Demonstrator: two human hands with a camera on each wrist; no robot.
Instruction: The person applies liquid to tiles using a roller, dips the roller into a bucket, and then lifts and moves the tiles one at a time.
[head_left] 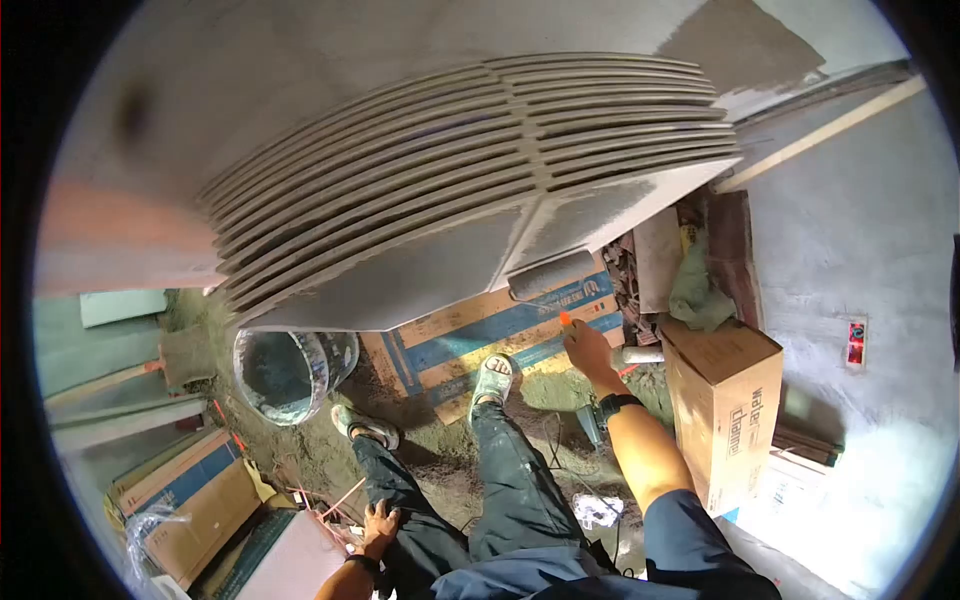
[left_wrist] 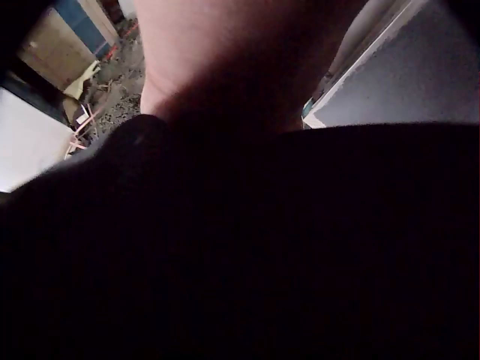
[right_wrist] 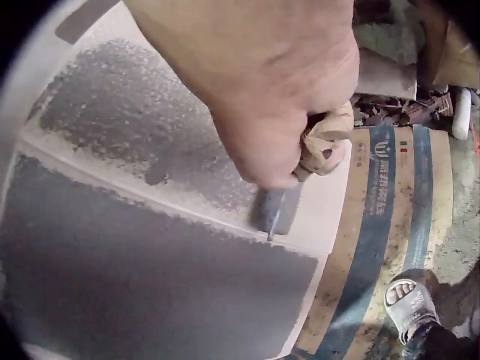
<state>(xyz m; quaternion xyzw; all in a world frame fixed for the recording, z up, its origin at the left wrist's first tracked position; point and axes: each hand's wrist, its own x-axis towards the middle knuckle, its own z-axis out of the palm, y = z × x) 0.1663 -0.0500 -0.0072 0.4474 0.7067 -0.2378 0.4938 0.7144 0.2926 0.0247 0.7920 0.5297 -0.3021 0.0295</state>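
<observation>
My right hand point(head_left: 590, 355) grips the orange-tipped handle of a paint roller point(head_left: 552, 276). The roller's grey sleeve lies at the lower edge of a large pale tile point(head_left: 600, 212), overlapping it in the head view. Grey coating covers most of this tile and of the neighbouring tile point(head_left: 420, 275), with pale strips left along the edges; the right wrist view shows the coating point(right_wrist: 142, 262) up close. My left hand point(head_left: 378, 528) rests on my left thigh, holding nothing. In the left wrist view, only the forearm and dark blur show.
More tiles point(head_left: 380, 170) stand in spaced rows behind. A smeared bucket point(head_left: 290, 375) stands at the left, near flattened cardboard point(head_left: 440, 365) on the dirty floor. A tall carton point(head_left: 725, 410) stands at the right, with a green cloth point(head_left: 700, 290) on top. A cable and debris lie near my feet.
</observation>
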